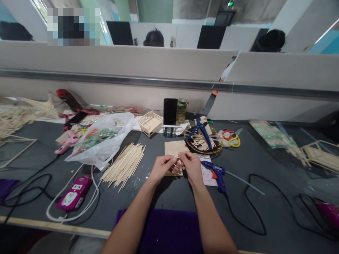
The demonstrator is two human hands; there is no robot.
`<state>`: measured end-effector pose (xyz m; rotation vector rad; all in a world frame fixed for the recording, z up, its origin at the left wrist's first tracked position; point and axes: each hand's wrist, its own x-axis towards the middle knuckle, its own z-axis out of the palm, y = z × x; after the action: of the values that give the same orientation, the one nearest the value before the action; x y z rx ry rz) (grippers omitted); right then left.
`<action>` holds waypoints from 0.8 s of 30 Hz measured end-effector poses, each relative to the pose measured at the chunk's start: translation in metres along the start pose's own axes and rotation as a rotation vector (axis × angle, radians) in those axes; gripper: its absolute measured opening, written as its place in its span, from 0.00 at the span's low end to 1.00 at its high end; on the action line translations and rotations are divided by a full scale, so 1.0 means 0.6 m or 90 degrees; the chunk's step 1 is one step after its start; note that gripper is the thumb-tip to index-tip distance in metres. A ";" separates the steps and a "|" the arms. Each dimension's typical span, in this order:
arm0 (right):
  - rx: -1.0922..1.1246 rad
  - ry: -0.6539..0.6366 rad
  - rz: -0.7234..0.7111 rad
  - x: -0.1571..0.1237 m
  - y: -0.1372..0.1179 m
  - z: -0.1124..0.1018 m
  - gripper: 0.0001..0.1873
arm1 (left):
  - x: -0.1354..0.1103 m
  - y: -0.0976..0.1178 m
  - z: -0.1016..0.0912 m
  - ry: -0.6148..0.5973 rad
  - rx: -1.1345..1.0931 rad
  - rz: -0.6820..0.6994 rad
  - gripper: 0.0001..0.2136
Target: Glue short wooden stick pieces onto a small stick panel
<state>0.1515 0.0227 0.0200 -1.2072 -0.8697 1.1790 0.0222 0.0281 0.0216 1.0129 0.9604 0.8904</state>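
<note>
My left hand [162,167] and my right hand [191,165] meet over a light wooden board [172,146], fingertips pinched close together. Between them are short pale wooden stick pieces [176,155], small and partly hidden by the fingers; how they join I cannot make out. Just right of my right hand, a blue hot glue gun [217,173] lies on a printed sheet [208,175], a clear glue stick poking out of its back. Left of my left hand is a loose pile of thin wooden sticks [126,163].
Behind the hands stand a small wooden lattice tray [150,123], a phone [170,110] on a stand, and a jar [182,110]. A basket [209,151] holds stick offcuts and blue cutters [201,130], with scissors [234,140] beside it. A power strip [74,193] and plastic bag [102,139] lie left.
</note>
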 end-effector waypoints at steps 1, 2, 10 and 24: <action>-0.005 0.006 0.002 0.000 0.002 0.000 0.14 | 0.001 -0.001 0.001 0.011 -0.007 0.001 0.22; -0.008 0.009 0.005 0.000 0.004 0.001 0.14 | 0.001 -0.002 0.002 0.019 -0.013 0.004 0.22; -0.043 -0.041 -0.026 -0.004 0.003 0.002 0.10 | 0.001 0.003 -0.007 0.041 0.080 0.077 0.20; 0.181 -0.187 0.146 -0.016 -0.022 -0.006 0.13 | -0.016 0.024 -0.016 -0.141 0.070 0.077 0.16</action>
<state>0.1553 0.0130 0.0332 -0.9309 -0.7577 1.6366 0.0077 0.0260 0.0351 1.2466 0.7724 0.8121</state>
